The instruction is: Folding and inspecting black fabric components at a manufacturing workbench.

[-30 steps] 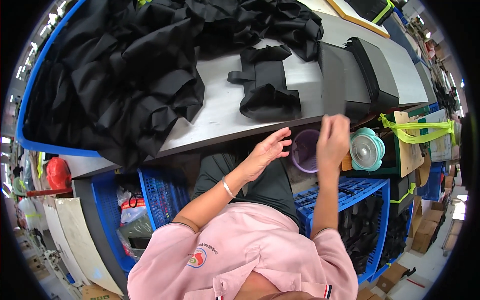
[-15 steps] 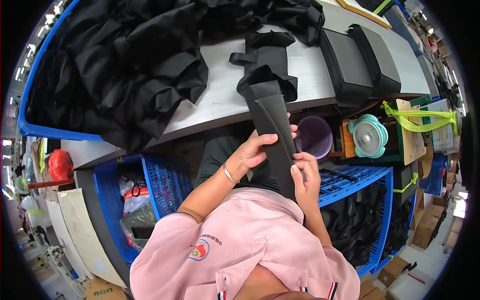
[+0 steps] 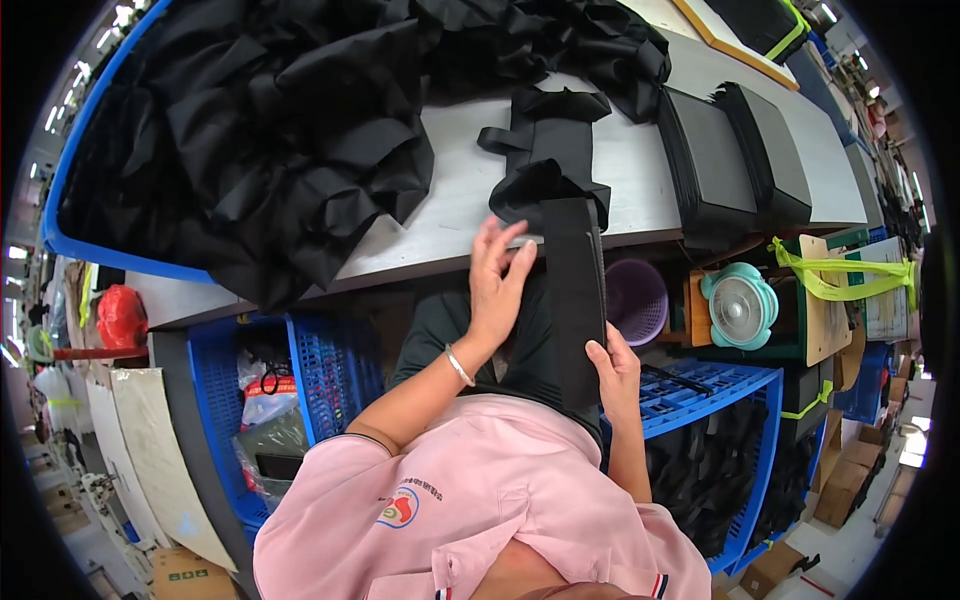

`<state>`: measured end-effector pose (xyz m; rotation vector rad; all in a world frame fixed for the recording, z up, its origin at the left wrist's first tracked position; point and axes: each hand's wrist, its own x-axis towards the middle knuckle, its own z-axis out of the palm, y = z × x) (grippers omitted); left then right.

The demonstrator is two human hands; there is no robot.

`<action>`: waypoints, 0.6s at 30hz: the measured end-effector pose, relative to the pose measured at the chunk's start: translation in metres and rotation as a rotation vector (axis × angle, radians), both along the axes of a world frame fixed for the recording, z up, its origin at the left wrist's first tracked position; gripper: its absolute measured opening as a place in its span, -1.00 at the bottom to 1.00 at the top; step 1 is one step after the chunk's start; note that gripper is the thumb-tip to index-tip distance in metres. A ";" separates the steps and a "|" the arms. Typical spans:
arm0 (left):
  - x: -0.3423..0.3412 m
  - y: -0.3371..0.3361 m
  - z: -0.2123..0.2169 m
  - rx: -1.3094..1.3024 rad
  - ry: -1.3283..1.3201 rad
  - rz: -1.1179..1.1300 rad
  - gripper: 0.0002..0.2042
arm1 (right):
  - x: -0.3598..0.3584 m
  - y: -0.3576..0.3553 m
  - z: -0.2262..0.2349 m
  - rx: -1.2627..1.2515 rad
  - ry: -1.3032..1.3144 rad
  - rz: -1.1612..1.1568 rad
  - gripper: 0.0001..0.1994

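The right hand (image 3: 617,368) pinches the long black panel (image 3: 573,300) by its near right edge, thumb on top; the left hand (image 3: 498,285) is spread, just beside the panel; the far end overlaps in view the black fabric piece (image 3: 560,143) on the table (image 3: 460,185), though I cannot tell if they touch; the step seems to be positioning the panel; next probably calls for left fingers to steady it.
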<state>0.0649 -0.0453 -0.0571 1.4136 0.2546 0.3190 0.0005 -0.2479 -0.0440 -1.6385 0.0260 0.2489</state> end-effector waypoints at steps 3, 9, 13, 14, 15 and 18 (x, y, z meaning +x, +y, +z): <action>0.037 0.010 -0.017 0.278 -0.019 0.113 -0.71 | 0.015 0.004 -0.002 -0.055 -0.032 0.020 -0.61; 0.080 0.018 -0.029 0.587 -0.151 0.141 -0.70 | 0.042 0.025 0.018 -0.232 -0.191 -0.019 -0.58; 0.070 0.012 0.006 0.669 -0.069 -0.100 -0.68 | 0.049 0.025 0.030 -0.468 -0.290 0.023 -0.58; 0.067 0.012 0.012 0.672 -0.069 -0.107 -0.68 | 0.052 0.028 0.034 -0.465 -0.287 0.016 -0.58; 0.064 0.012 0.016 0.698 -0.146 -0.215 -0.69 | 0.058 0.033 0.037 -0.514 -0.346 0.022 -0.59; 0.051 0.006 0.022 0.725 -0.439 -0.436 -0.74 | 0.083 0.044 0.030 -0.628 -0.462 0.027 -0.64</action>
